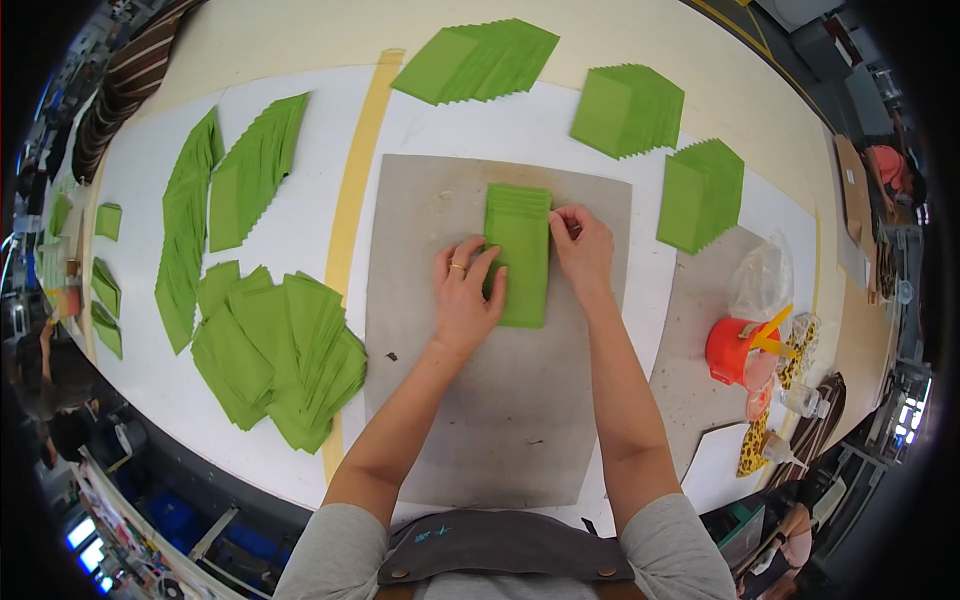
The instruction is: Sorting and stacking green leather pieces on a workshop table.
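Several overlapping green rectangular pieces, which look like fabric, form a stack (pixel 525 255) on a grey board (pixel 480 420) in front of me. The tops of the pieces are staggered in narrow steps at the far end. My left hand (pixel 469 292) rests on the stack's left edge with curved fingers, a ring on one of them. At the upper right edge, my right hand (pixel 583 244) has thumb and index finger brought together by the top layers. Whether it pinches a layer cannot be made out.
Fanned green pieces lie beyond the board (pixel 476 60), at right (pixel 701 195) and at left (pixel 259 172), with a loose pile (pixel 277 352) nearer. An orange-red pot (pixel 727 349) with a yellow-handled tool and a plastic bag (pixel 763 277) stand right. Other people are at both sides.
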Action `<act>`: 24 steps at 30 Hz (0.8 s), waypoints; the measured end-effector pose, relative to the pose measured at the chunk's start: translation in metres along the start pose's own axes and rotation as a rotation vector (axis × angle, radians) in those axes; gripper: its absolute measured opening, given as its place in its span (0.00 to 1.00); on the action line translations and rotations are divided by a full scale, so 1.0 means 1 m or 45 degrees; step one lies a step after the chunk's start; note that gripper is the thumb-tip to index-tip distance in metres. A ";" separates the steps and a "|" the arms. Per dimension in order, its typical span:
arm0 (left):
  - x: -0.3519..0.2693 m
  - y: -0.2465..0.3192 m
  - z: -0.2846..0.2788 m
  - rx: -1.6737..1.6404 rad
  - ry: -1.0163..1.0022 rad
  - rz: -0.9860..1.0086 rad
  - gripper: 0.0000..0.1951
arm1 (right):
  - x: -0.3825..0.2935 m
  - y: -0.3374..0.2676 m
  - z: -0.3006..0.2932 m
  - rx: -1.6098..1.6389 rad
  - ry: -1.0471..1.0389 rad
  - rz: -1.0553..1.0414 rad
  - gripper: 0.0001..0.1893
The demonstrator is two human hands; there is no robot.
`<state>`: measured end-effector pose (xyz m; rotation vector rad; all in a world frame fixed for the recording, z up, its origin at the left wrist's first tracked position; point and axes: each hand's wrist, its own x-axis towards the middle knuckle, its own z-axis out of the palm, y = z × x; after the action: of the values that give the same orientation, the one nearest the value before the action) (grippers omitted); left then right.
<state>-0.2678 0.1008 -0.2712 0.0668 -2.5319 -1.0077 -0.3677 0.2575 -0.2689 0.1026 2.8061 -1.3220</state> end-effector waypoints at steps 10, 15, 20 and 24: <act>-0.001 -0.005 0.002 0.071 0.031 0.044 0.15 | -0.020 -0.016 -0.001 -0.141 0.220 -0.392 0.10; -0.001 0.001 0.008 0.054 0.004 0.033 0.15 | -0.035 -0.017 -0.004 -0.302 0.099 -0.514 0.08; -0.004 -0.005 0.001 0.039 -0.015 0.009 0.16 | -0.027 -0.017 0.004 -0.256 -0.038 -0.472 0.09; -0.001 -0.003 -0.004 0.051 -0.077 0.064 0.15 | 0.003 -0.003 -0.018 -0.235 0.043 -0.568 0.15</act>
<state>-0.2655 0.0965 -0.2709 -0.0163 -2.5953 -0.9529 -0.3707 0.2696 -0.2549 -0.5397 3.0774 -1.1140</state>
